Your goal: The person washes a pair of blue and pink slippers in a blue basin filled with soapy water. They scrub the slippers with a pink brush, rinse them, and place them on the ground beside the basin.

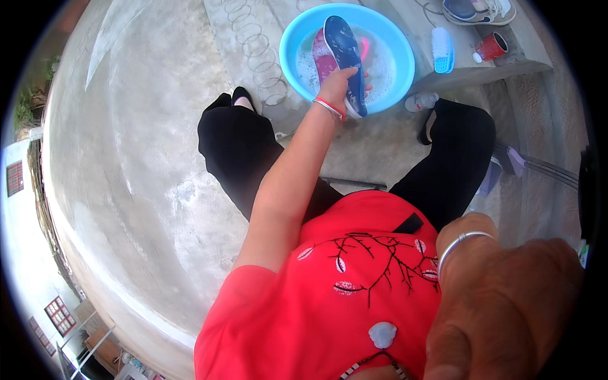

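My left hand (pixel 336 85) grips a navy-blue shoe insole (pixel 343 42) with a pale edge, thumb on top and fingertips showing along its right side. The insole is tilted over a light-blue plastic basin (pixel 290 71) of sudsy water. Behind it, partly hidden, is a pinkish-red insole-shaped piece (pixel 325 65). A bright pink strip (pixel 365 47) shows to the right of the navy insole. My right hand (pixel 503 289) is raised very near the camera at the lower right, a silver band around it; its fingers are bent, and whether they hold anything is hidden.
On the concrete ledge at upper right are a white-bristled blue scrub brush (pixel 442 50), a red cylindrical container (pixel 491 46) and a sneaker (pixel 479 10). A clear plastic bottle (pixel 421 101) lies by my right foot. Loose coiled wire (pixel 259 52) lies left of the basin.
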`<state>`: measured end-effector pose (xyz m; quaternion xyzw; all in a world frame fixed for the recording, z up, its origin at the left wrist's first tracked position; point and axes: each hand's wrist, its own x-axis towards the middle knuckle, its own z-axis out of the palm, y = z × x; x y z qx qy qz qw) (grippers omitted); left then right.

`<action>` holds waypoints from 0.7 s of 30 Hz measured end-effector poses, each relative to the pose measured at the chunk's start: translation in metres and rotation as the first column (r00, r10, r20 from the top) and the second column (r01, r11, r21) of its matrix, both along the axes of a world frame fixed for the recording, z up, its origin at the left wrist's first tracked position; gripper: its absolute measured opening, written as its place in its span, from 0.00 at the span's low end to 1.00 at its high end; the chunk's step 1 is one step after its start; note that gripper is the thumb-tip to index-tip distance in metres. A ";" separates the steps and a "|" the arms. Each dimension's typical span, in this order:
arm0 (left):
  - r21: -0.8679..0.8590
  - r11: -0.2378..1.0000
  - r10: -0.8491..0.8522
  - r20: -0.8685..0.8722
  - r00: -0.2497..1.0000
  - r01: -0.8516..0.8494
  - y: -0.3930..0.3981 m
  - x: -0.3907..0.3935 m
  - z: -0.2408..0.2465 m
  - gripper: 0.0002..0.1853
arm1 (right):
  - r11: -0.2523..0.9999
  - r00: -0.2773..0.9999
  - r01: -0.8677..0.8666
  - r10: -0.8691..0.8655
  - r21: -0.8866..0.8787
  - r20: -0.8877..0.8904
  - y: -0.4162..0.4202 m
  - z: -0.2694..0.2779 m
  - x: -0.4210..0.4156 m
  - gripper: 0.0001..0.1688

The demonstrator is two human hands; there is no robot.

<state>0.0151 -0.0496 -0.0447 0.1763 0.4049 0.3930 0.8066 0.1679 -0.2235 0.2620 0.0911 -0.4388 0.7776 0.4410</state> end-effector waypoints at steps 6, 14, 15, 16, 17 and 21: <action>0.003 1.000 0.009 0.041 0.999 -0.009 0.004 -0.016 0.020 0.19 | 0.986 0.989 0.146 -0.144 -0.077 0.026 0.018 -0.030 -0.004 0.09; 0.074 0.996 -0.045 -0.048 0.998 0.048 0.004 -0.020 0.066 0.16 | 0.775 0.515 0.631 -0.442 0.024 0.734 0.085 -0.187 0.013 0.13; 0.062 0.997 -0.043 -0.046 0.998 0.046 0.010 -0.016 0.066 0.16 | 0.779 0.435 0.624 -0.414 0.063 0.800 0.099 -0.207 0.014 0.13; 0.047 0.998 -0.039 -0.048 0.998 0.041 0.013 -0.012 0.062 0.16 | 0.785 0.352 0.612 -0.379 0.096 0.856 0.112 -0.230 0.016 0.14; 0.023 0.999 -0.027 -0.051 0.998 0.029 0.013 -0.008 0.057 0.17 | 0.798 0.268 0.592 -0.331 0.117 0.905 0.120 -0.252 0.020 0.14; -0.047 0.999 0.003 0.007 1.000 -0.003 0.026 0.003 0.032 0.18 | 0.771 -0.110 0.328 -0.542 0.545 0.833 0.157 -0.307 0.030 0.17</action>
